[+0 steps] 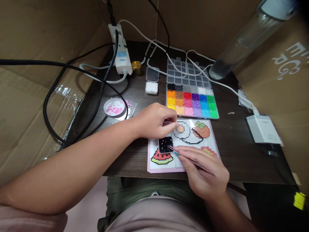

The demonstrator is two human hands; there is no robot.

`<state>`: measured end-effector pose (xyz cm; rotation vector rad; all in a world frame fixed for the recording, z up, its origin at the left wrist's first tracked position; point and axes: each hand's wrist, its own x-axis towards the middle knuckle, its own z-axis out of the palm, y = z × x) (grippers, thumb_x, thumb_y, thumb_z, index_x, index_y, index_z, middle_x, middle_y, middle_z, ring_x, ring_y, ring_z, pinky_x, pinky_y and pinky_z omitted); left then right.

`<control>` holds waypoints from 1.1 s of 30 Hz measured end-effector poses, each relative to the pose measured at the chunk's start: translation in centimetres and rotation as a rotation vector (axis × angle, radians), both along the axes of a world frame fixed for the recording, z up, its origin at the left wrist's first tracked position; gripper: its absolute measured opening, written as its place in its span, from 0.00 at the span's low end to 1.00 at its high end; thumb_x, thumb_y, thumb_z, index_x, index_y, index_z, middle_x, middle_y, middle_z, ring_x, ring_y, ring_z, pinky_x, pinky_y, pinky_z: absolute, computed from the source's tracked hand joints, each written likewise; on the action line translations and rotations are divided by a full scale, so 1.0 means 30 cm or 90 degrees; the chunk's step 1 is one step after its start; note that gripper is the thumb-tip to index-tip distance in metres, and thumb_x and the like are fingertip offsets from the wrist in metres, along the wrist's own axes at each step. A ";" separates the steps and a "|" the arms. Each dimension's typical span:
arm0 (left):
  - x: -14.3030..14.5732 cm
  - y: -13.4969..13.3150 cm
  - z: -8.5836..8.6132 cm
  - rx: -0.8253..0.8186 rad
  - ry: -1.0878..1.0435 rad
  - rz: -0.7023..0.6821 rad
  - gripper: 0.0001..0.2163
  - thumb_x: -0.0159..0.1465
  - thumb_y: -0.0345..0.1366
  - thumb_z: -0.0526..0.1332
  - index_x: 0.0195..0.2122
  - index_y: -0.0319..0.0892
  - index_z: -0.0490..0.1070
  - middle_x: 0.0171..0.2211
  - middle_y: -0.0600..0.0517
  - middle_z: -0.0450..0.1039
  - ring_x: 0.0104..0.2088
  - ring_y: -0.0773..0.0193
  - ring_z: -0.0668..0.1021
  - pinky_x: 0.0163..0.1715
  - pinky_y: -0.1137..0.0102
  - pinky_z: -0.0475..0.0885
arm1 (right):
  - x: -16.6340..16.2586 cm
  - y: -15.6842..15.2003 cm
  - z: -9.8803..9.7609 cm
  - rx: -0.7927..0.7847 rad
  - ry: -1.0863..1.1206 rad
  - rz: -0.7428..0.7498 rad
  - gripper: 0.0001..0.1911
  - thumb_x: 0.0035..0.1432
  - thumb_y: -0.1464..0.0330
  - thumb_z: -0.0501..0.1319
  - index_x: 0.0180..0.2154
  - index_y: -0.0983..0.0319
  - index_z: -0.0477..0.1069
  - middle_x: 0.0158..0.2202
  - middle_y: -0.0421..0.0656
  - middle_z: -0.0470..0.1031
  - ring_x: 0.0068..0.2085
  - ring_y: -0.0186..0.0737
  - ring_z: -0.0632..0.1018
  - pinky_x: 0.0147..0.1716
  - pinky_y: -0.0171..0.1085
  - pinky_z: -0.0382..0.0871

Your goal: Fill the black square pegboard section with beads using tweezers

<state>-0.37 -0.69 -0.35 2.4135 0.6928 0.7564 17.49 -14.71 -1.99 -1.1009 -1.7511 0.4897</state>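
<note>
My right hand [207, 167] grips a pair of tweezers [193, 161]. Their tips reach into a small box of black beads [165, 145], where a few pink beads also lie. Above that box, my left hand [158, 120] is closed, thumb and forefinger pinched together near the fried-egg pattern. Whatever may be between those fingertips is hidden or too small to name. Both hands are over a pattern sheet [154, 168] with a watermelon slice [162, 157], an egg [180, 129] and an orange fruit [201, 130]. A clear pegboard seems to cover part of it, with a curved line of black beads [193, 142].
Behind the sheet stands an open compartment case [193, 101] of coloured beads. To its left are a small box of white beads [151, 87], a gold cup [136, 67] and a dish of pink beads [114, 107]. Cables, a power strip [120, 54] and a charger [263, 129] flank the table.
</note>
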 end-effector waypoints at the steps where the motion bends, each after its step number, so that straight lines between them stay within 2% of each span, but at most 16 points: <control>1: 0.000 0.000 0.000 -0.001 0.000 0.000 0.07 0.61 0.34 0.61 0.28 0.38 0.76 0.21 0.56 0.73 0.21 0.73 0.70 0.24 0.74 0.61 | 0.000 -0.001 0.000 0.000 -0.002 -0.002 0.13 0.56 0.82 0.64 0.40 0.63 0.79 0.39 0.45 0.85 0.40 0.39 0.85 0.43 0.35 0.82; 15: 0.001 -0.002 0.002 -0.014 0.004 -0.003 0.08 0.61 0.35 0.60 0.27 0.39 0.75 0.21 0.55 0.73 0.21 0.72 0.70 0.24 0.73 0.61 | 0.001 -0.002 -0.002 -0.003 -0.008 -0.019 0.16 0.57 0.81 0.64 0.42 0.58 0.79 0.40 0.42 0.85 0.40 0.43 0.86 0.41 0.40 0.84; 21: 0.002 -0.002 0.003 -0.016 0.004 0.001 0.08 0.61 0.35 0.60 0.27 0.39 0.75 0.20 0.55 0.73 0.21 0.71 0.70 0.24 0.73 0.61 | 0.001 0.001 -0.001 -0.003 -0.006 -0.020 0.16 0.56 0.82 0.64 0.41 0.59 0.80 0.40 0.42 0.85 0.40 0.41 0.86 0.42 0.38 0.83; 33: -0.002 -0.002 0.002 -0.010 0.000 -0.003 0.08 0.61 0.34 0.61 0.28 0.39 0.75 0.21 0.55 0.73 0.22 0.72 0.71 0.24 0.74 0.61 | -0.001 -0.002 0.004 0.003 0.002 -0.035 0.14 0.57 0.81 0.64 0.41 0.59 0.80 0.39 0.43 0.85 0.38 0.43 0.86 0.39 0.40 0.85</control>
